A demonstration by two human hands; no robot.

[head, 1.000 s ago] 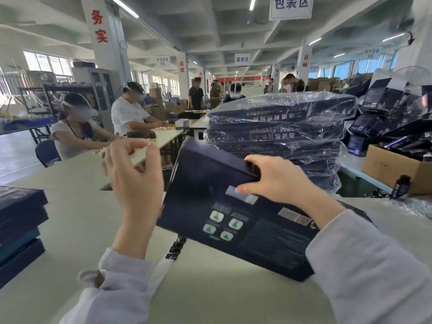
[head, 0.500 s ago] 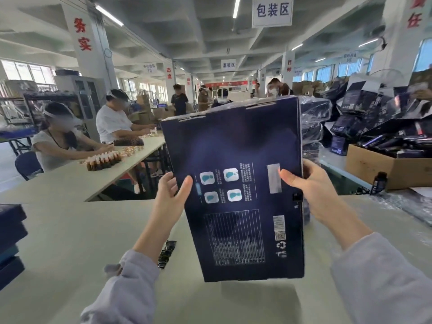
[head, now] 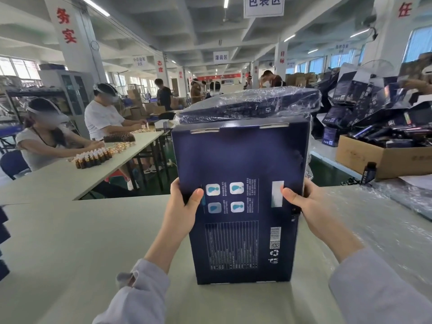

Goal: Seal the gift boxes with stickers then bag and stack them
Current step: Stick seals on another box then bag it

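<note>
1. Your left hand (head: 182, 208) now grips the left edge of the gift box (head: 243, 157); half a second ago it hovered open.
2. Your right hand (head: 309, 206) grasps the right edge, thumb on the printed face.
3. The gift box stands upright on the bench (head: 81, 242), just before the bagged boxes (head: 252, 106).

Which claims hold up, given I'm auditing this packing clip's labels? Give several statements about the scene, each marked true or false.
1. The left hand and right hand grip the gift box by its side edges. True.
2. The gift box lies flat on the table. False: it stands upright, lower edge on the table.
3. A bagged box shows behind the gift box. True.
4. The cardboard carton sits at the left. False: the cardboard carton sits at the right.
</note>
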